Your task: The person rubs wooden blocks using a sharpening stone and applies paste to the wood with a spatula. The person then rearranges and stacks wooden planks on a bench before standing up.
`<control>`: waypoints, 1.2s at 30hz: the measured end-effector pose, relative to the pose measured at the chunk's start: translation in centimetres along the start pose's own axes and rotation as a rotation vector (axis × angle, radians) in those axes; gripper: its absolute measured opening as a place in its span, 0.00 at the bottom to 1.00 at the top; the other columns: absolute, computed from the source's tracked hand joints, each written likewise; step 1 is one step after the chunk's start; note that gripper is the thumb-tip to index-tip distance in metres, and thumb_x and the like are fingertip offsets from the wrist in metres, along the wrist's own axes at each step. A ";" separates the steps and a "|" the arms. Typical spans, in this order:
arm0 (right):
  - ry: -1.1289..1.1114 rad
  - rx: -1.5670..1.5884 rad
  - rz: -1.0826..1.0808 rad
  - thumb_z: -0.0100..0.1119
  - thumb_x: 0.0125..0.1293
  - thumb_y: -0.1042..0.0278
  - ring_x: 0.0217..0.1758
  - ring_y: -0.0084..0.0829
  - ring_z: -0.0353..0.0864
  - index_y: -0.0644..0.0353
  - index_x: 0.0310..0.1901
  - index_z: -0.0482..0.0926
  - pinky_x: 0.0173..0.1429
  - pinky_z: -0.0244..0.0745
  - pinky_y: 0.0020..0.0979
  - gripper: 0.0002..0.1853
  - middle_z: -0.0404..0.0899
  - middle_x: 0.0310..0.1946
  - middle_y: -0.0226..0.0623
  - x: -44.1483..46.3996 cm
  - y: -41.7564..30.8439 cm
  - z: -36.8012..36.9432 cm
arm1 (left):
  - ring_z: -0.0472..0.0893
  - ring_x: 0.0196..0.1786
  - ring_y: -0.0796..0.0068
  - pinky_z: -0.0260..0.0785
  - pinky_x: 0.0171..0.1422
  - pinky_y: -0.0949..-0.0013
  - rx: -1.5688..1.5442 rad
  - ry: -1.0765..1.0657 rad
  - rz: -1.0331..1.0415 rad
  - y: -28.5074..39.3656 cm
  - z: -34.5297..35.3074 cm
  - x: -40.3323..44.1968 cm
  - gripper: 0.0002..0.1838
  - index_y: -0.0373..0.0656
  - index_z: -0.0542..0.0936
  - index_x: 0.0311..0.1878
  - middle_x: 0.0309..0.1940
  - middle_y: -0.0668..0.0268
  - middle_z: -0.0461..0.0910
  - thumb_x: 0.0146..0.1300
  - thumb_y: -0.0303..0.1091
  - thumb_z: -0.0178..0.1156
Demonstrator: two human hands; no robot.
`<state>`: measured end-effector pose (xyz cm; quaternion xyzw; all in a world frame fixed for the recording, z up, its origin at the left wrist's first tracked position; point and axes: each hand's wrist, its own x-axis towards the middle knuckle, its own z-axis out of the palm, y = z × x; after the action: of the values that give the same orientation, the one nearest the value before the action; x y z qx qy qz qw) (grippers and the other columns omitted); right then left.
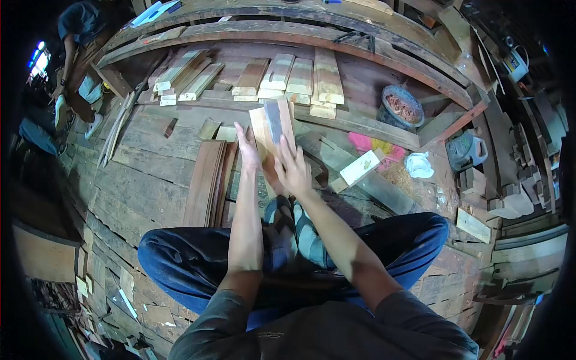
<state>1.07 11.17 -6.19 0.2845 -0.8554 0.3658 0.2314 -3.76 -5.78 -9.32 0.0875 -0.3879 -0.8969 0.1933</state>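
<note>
In front of my feet, a light wooden board [260,129] stands out between my hands. A dark grey strip [275,120] lies along the board's face, its material unclear. My left hand [248,152] is at the board's left edge, fingers stretched out and nothing held. My right hand [294,172] rests with spread fingers on or just over the near right part of the board; contact is hard to make out. Left of my left forearm lies a stack of reddish-brown planks [204,180]. A pale rectangular block [360,168] lies right of my right hand.
Several cut boards [300,78] lie in stacks under the long workbench [270,29]. A bucket of shavings [403,107], a pink and yellow cloth [375,147], a white cloth [419,165] and a plastic jug [467,150] stand to the right. Another person [78,66] is at far left.
</note>
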 end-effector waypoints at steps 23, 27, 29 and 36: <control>-0.194 0.009 0.151 0.61 0.67 0.55 0.39 0.64 0.82 0.33 0.77 0.62 0.41 0.83 0.52 0.36 0.73 0.49 0.63 -6.1 2.3 0.2 | 0.65 0.75 0.61 0.48 0.80 0.58 0.027 0.064 0.023 0.9 -0.2 0.1 0.54 0.30 0.61 0.76 0.73 0.54 0.66 0.70 0.76 0.34; -0.152 0.054 0.117 0.59 0.68 0.55 0.43 0.68 0.82 0.32 0.77 0.59 0.44 0.83 0.53 0.37 0.72 0.52 0.69 -2.4 1.6 -0.9 | 0.64 0.75 0.60 0.48 0.81 0.57 0.066 0.090 0.055 1.5 0.8 -1.0 0.54 0.31 0.60 0.76 0.73 0.53 0.66 0.69 0.77 0.36; -0.142 0.089 0.137 0.58 0.68 0.55 0.46 0.70 0.81 0.32 0.78 0.58 0.47 0.82 0.54 0.37 0.71 0.56 0.72 1.9 0.2 -2.0 | 0.64 0.75 0.60 0.48 0.81 0.56 0.072 0.097 0.056 1.3 0.9 -0.7 0.54 0.31 0.60 0.76 0.73 0.52 0.66 0.69 0.77 0.36; -0.028 0.111 0.057 0.55 0.70 0.56 0.54 0.74 0.76 0.37 0.79 0.55 0.52 0.80 0.57 0.37 0.70 0.63 0.70 1.6 0.6 0.6 | 0.64 0.75 0.58 0.47 0.81 0.57 0.078 0.038 0.105 -0.2 -1.1 0.8 0.54 0.29 0.60 0.75 0.74 0.52 0.65 0.70 0.76 0.36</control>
<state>-0.62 10.56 -5.95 0.2774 -0.8446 0.4154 0.1927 -4.15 -6.71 -10.21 0.0916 -0.4227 -0.8680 0.2440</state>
